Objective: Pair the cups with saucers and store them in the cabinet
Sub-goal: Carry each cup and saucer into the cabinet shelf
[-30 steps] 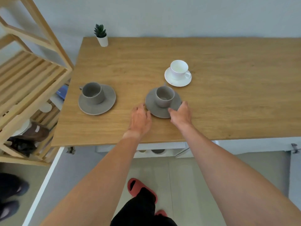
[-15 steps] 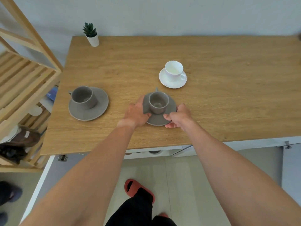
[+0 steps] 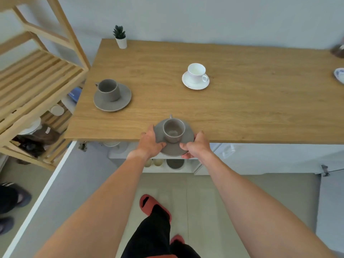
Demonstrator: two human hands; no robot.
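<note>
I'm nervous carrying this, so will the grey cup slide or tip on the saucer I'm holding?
Possibly. The grey cup only rests loose on the saucer, so a tilt could slide it. Both look glazed, probably slippery and breakable. The left hand and right hand grip opposite rims, which should keep it level.

Both hands grip one grey saucer (image 3: 174, 146) by its opposite edges, the left hand (image 3: 149, 143) and the right hand (image 3: 195, 147), at the wooden table's (image 3: 242, 108) near edge. A grey cup (image 3: 173, 130) stands upright on it. Another grey cup-and-saucer set (image 3: 111, 94) and a white set (image 3: 195, 76) rest farther back.
</note>
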